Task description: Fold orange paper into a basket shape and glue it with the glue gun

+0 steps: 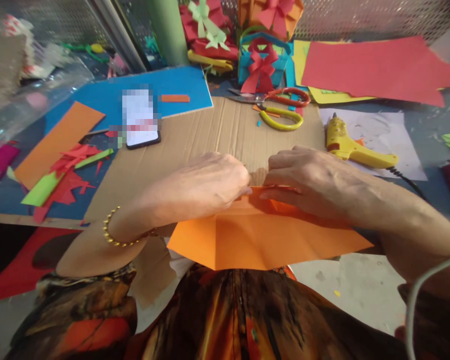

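A sheet of orange paper (270,240) with crease lines lies at the front edge of the table, its near part hanging toward my body. My left hand (219,180) is closed on its far edge, fingers curled under and partly hidden. Beside it, my right hand (303,175) grips the same edge, where a narrow folded strip shows between thumb and fingers. Both hands rest over a brown cardboard sheet (172,165). Just right of my right hand lies a yellow glue gun (354,145) on white paper (410,162).
Scissors (281,107) with orange and yellow handles lie beyond my hands. A phone (142,120) rests to the left, near a blue board (180,85) and red paper scraps (73,175). Paper gift boxes with bows (262,65) stand at the back, beside red sheets (371,67).
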`<state>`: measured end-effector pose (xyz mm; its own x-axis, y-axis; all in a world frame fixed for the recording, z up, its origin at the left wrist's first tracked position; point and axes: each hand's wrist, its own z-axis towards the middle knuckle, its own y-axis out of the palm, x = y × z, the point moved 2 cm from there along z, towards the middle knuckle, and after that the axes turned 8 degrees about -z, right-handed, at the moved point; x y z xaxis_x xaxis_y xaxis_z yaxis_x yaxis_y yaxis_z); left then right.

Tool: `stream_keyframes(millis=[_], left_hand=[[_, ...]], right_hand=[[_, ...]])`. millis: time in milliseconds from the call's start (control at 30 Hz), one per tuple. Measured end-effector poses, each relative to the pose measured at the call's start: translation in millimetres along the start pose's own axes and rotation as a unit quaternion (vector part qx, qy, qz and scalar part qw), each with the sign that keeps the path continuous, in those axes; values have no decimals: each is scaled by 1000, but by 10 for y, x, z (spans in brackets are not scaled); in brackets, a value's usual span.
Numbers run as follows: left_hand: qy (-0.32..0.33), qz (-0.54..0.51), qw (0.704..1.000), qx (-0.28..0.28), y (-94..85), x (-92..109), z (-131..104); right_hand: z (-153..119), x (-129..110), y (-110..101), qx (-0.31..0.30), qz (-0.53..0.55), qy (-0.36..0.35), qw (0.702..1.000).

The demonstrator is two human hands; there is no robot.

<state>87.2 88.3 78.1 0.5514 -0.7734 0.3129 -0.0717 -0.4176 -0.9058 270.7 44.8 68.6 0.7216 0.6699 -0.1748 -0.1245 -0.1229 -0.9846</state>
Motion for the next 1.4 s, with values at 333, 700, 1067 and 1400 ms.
stream_keyframes(millis=[333,700,1067,1400], left_hand=[[-37,53,997,-42,-23,51,11],[15,2,1000,-16,29,33,-13],[63,38,997,7,106,35,-24],[42,-26,998,-32,-31,32,-51]], right_hand=[[27,133,-25,-59,101,31,993],[17,130,5,-60,99,10,993],[15,90,86,-21,106,-20,994],[-67,-27,39,41,53,-47,997]])
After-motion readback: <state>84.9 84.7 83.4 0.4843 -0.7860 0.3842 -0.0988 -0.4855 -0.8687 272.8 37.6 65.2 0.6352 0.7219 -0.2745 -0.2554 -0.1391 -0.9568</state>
